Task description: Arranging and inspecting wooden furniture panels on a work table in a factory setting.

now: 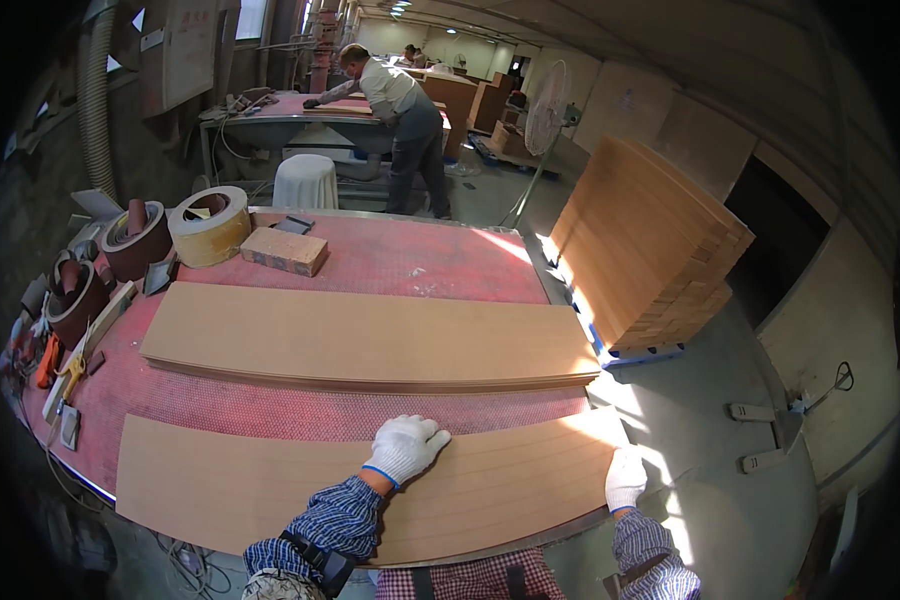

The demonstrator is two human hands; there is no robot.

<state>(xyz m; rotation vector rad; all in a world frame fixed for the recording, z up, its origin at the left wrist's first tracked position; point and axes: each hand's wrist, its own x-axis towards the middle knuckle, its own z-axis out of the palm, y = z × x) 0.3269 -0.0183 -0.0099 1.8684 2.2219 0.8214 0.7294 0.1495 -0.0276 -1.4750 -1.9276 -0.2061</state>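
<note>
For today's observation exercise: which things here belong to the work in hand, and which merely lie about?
In hand:
near grooved board, under the left hand
right hand, at that board's right end

Lying about:
second stack of boards
tape rolls
wooden block
hand tools at the table's left edge
board pile on the floor

A white knitted work glove with a blue-edged cuff is worn on the left hand (404, 447), and a matching white glove on the right hand (625, 479). Both forearms are covered by long sleeves of blue and white checked cloth. A dark strap is seen around the left sleeve near the elbow, and red and white checked cloth is seen at the lower edge between the arms.
</note>
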